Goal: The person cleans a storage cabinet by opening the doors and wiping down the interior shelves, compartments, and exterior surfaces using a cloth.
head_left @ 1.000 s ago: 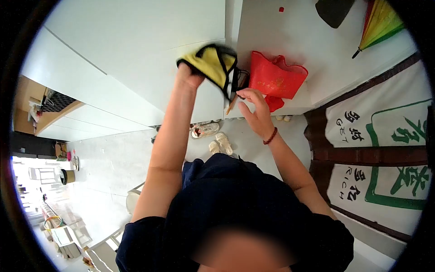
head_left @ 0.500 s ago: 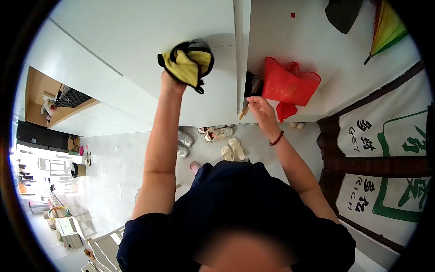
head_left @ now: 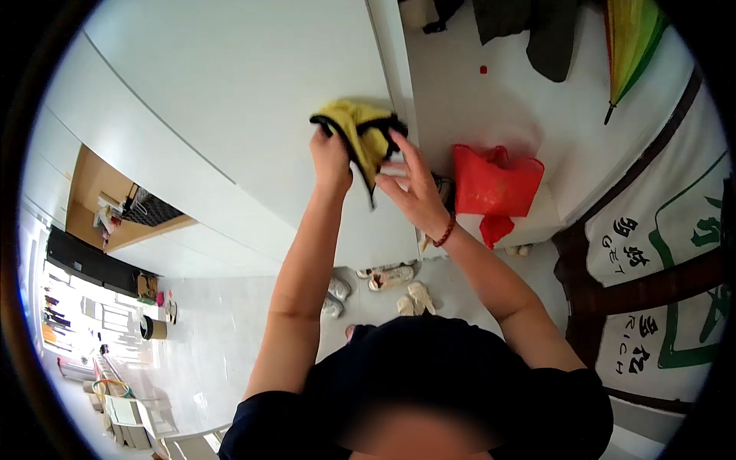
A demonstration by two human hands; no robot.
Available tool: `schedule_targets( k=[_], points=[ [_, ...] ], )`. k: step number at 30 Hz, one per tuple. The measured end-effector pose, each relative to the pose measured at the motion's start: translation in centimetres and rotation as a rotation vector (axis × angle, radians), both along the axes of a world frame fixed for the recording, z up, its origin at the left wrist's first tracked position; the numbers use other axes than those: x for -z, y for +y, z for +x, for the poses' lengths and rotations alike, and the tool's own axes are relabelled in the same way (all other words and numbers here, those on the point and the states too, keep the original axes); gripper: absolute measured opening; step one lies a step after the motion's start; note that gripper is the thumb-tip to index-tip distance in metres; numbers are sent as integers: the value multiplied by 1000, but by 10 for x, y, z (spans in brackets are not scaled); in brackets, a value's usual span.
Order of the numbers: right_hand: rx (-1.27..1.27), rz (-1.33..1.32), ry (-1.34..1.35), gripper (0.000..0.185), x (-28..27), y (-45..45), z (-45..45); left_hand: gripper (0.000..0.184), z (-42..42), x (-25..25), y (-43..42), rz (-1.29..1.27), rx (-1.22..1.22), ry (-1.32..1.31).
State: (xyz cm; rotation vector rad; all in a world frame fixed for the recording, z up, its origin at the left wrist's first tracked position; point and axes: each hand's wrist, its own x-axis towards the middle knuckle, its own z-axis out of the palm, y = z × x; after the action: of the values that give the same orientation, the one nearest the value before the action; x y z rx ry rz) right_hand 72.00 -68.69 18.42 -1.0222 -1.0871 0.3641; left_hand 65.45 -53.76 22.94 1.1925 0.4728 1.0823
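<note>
A yellow cleaning cloth (head_left: 356, 126) with black edging is bunched up in front of the white cabinet door. My left hand (head_left: 331, 159) is closed around its lower left part, and one corner dangles between my hands. My right hand (head_left: 416, 192), with a dark red beaded bracelet (head_left: 446, 230) at the wrist, is at the cloth's right side. Its fingers are spread, the fingertips at the cloth's black edge; whether they press on it I cannot make out.
The white cabinet door (head_left: 253, 100) fills the upper left. Right of it, a red bag (head_left: 498, 184) sits on a ledge, and a rainbow umbrella (head_left: 632, 50) hangs above. Several shoes (head_left: 391, 277) lie on the floor below. A printed curtain (head_left: 636, 238) hangs at the right.
My left hand has carried the cloth right and slightly down along the cabinet. My right hand has come up and left, away from the red bag, to the cloth. The view has shifted.
</note>
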Motion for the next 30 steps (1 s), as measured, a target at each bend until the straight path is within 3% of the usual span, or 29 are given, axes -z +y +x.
schedule_targets(
  k=[1, 2, 5, 6, 7, 11, 13, 18, 20, 22, 25, 27, 30],
  points=[
    [93, 85, -147, 70, -20, 9, 6, 22, 10, -21, 4, 95, -27, -34],
    [227, 161, -320, 72, -33, 21, 18, 18, 19, -44, 3, 392, -145, 18],
    [465, 402, -433, 59, -94, 45, 54, 14, 39, -112, 6, 1050, -453, 122],
    [526, 431, -457, 54, -109, 50, 66, 18, 42, -132, -2, 1141, -539, 146],
    [622, 477, -441, 37, -124, 49, 70, 19, 46, -141, -2, 1176, -561, 242],
    [830, 216, -580, 23, -91, 79, 105, 25, 54, -111, 0, 1332, -684, 525],
    [833, 134, -580, 26, -62, 80, 98, 30, 56, -65, 12, 1347, -648, 470],
    [743, -139, -500, 26, 46, 64, 83, 29, 36, 30, 1, 1395, -463, 738],
    [707, -181, -475, 25, 51, 59, 84, 30, 36, 42, 5, 1346, -438, 760],
    [695, -160, -488, 25, 22, 55, 88, 33, 36, 27, 8, 1297, -474, 733],
    [808, 185, -614, 18, -65, 71, 101, 33, 48, -56, 24, 1309, -631, 360],
    [799, 274, -653, 19, -124, 72, 105, 22, 49, -117, 12, 1330, -712, 370],
    [783, 320, -669, 23, -120, 76, 113, 20, 52, -117, 11, 1316, -705, 341]
  ],
)
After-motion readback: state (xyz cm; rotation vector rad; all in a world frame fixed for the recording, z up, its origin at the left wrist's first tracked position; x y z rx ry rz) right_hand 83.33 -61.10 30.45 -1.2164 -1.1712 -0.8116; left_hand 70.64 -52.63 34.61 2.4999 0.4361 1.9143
